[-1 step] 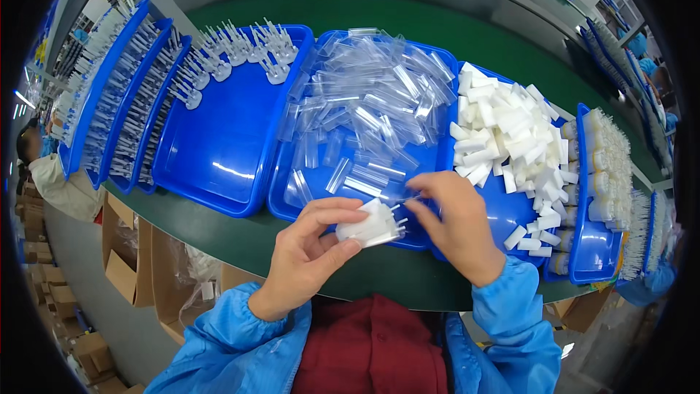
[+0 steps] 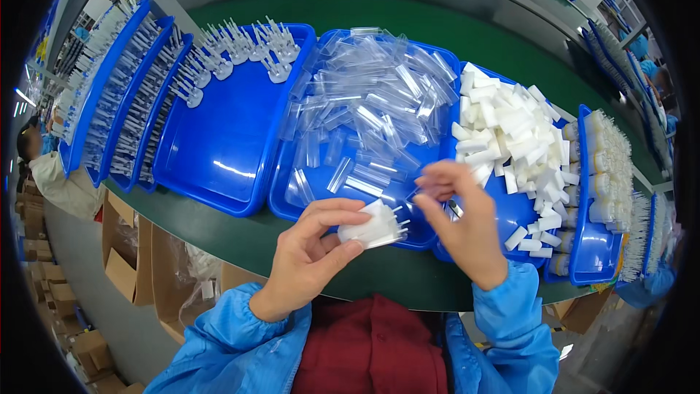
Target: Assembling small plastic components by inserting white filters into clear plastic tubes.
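Above the table's near edge, my left hand point(image 2: 312, 248) is closed around a white, rounded piece point(image 2: 370, 226) whose thin white prongs stick out to the right. A clear film or sleeve seems to lie about it, though its outline is hard to make out. Close by on the right is my right hand point(image 2: 467, 222), apart from that piece. Its fingertips are smeared by motion, so whether they pinch anything does not show. Beneath both hands is the near rim of a blue tray point(image 2: 283, 208) of clear plastic sleeves point(image 2: 375, 109).
White foam blocks point(image 2: 514, 120) are heaped in a tray at right. The left tray point(image 2: 219, 142) holds clear-based pronged pieces point(image 2: 237, 47). Stacked trays of pronged parts point(image 2: 124, 102) lean at far left; bristly white parts point(image 2: 609, 168) fill racks at far right. Cardboard boxes point(image 2: 131, 255) stand below.
My right hand has moved a little to the right, away from the white pronged piece. My left hand keeps its hold with hardly any shift.
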Demonstrator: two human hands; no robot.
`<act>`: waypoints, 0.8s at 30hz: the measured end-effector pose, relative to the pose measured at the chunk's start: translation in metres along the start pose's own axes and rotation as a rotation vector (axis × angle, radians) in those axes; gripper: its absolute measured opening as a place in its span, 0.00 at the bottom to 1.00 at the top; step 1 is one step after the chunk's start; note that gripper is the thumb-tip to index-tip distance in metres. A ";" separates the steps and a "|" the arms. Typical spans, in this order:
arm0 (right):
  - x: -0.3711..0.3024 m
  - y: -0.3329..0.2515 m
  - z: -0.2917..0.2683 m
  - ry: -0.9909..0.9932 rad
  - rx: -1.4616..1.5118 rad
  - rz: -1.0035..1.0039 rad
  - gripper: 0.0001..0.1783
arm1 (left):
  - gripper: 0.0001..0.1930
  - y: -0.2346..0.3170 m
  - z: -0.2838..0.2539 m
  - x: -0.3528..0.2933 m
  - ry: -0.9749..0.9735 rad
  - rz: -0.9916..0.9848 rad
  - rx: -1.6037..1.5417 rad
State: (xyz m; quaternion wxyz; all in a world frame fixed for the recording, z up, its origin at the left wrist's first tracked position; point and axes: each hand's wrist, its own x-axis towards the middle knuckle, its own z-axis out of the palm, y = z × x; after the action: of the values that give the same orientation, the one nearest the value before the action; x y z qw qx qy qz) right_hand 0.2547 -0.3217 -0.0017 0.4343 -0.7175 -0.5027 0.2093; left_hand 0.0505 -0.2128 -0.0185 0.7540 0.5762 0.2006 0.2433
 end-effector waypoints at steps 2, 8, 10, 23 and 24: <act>-0.007 -0.010 0.000 0.176 0.503 0.200 0.23 | 0.17 -0.002 0.005 -0.004 0.001 0.007 0.018; -0.033 -0.010 0.007 0.205 0.458 0.090 0.23 | 0.16 -0.006 0.017 -0.002 -0.046 0.006 0.025; -0.038 -0.012 0.008 0.212 0.474 0.131 0.21 | 0.16 -0.007 0.018 -0.001 -0.044 0.014 0.035; -0.058 0.005 0.016 0.305 0.177 -0.071 0.20 | 0.13 -0.013 0.025 -0.001 -0.065 0.030 0.074; -0.058 0.005 0.013 0.269 0.172 -0.060 0.19 | 0.12 -0.014 0.025 -0.002 -0.036 0.053 0.138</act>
State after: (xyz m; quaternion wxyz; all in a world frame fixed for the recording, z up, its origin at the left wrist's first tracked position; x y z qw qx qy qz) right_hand 0.2241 -0.3688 -0.0208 0.5635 -0.6838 -0.4416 0.1405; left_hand 0.0655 -0.2358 -0.0254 0.7093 0.6361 0.1880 0.2385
